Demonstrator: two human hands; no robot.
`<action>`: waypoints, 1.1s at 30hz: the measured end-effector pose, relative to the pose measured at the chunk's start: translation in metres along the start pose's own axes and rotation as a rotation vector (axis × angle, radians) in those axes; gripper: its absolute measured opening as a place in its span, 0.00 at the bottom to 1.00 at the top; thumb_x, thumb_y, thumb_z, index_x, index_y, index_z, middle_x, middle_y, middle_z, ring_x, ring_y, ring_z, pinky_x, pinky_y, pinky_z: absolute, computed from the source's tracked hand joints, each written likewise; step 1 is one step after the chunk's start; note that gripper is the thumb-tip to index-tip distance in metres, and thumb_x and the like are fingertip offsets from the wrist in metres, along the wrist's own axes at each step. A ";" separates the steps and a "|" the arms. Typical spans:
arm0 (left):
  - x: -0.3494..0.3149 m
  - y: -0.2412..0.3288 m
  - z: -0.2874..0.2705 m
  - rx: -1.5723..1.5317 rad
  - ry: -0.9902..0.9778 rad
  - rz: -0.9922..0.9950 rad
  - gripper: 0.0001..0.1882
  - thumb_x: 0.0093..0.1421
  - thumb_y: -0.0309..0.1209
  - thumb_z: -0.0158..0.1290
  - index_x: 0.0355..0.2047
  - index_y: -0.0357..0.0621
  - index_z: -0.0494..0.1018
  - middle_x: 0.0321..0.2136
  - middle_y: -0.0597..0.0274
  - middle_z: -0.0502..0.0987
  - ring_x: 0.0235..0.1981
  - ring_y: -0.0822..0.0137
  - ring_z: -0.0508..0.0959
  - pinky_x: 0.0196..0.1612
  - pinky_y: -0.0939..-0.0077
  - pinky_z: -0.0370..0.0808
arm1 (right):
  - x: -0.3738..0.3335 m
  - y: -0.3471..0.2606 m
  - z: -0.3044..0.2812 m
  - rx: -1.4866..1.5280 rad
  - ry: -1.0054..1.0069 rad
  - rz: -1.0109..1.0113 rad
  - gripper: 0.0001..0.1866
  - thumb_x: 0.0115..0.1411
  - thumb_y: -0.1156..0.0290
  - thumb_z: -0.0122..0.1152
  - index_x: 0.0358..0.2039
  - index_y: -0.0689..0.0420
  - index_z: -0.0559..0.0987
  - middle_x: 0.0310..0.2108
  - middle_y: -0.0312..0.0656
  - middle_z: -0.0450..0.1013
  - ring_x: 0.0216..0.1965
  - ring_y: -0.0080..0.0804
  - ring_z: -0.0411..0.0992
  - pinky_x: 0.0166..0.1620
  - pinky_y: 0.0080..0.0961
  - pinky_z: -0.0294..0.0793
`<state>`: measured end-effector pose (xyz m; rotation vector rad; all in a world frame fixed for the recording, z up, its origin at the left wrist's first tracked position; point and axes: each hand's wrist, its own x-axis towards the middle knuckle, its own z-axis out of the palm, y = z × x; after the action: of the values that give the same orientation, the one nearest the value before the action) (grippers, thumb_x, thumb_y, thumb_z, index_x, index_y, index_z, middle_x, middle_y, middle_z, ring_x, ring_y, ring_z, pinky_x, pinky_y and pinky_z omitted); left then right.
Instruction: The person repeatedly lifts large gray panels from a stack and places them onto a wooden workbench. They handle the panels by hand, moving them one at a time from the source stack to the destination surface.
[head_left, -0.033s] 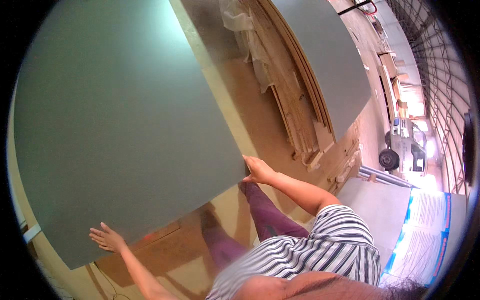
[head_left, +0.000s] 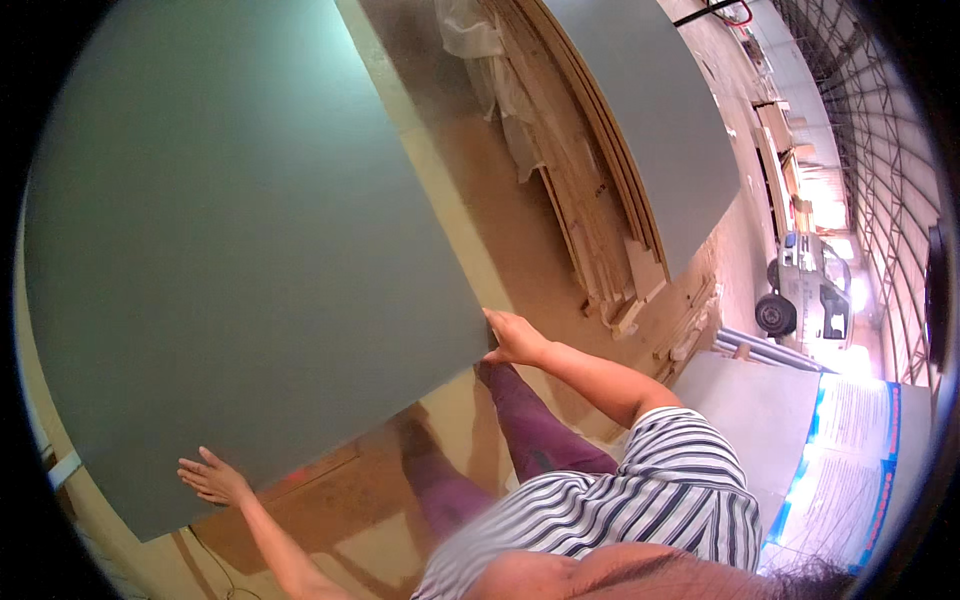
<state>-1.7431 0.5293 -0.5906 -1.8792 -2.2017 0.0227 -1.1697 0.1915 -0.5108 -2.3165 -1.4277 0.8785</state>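
Observation:
A large dark-grey flat panel (head_left: 260, 240) fills the left half of the head view, lying on a pale yellowish surface that shows along its right side. My left hand (head_left: 215, 478) rests flat on its near edge toward the left corner, fingers spread. At the near right corner, my right hand (head_left: 515, 338) is closed on the panel's edge; the fingertips there are partly hidden.
To the right stands a stack of wooden boards (head_left: 610, 190) with torn clear plastic (head_left: 470, 40) and a grey panel (head_left: 650, 120) on top. Printed sheets (head_left: 840, 450) lie on a grey surface at lower right. A vehicle (head_left: 810, 290) stands far right.

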 end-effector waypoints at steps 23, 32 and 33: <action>-0.056 0.025 0.013 0.221 0.036 0.136 0.38 0.67 0.56 0.34 0.62 0.32 0.56 0.61 0.38 0.59 0.63 0.44 0.61 0.61 0.51 0.62 | -0.024 0.041 -0.025 0.355 0.020 0.012 0.33 0.53 0.58 0.67 0.54 0.60 0.67 0.48 0.54 0.68 0.53 0.48 0.66 0.55 0.39 0.66; -0.219 0.141 -0.165 -0.559 -0.687 0.115 0.24 0.65 0.34 0.44 0.55 0.26 0.61 0.52 0.35 0.65 0.57 0.45 0.64 0.61 0.57 0.60 | -0.194 0.352 -0.214 0.215 1.084 1.374 0.23 0.63 0.56 0.52 0.41 0.68 0.68 0.42 0.59 0.71 0.45 0.52 0.71 0.49 0.45 0.68; -0.242 0.163 -0.181 -0.421 -0.560 0.239 0.24 0.65 0.32 0.45 0.56 0.28 0.60 0.53 0.38 0.64 0.57 0.46 0.64 0.62 0.59 0.58 | -0.202 0.385 -0.224 0.215 1.050 1.552 0.30 0.62 0.52 0.53 0.48 0.71 0.68 0.47 0.62 0.70 0.49 0.54 0.70 0.53 0.43 0.67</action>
<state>-1.5159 0.2941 -0.4859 -2.6273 -2.4496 0.1580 -0.8226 -0.1512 -0.4687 -2.6167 0.9495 -0.1236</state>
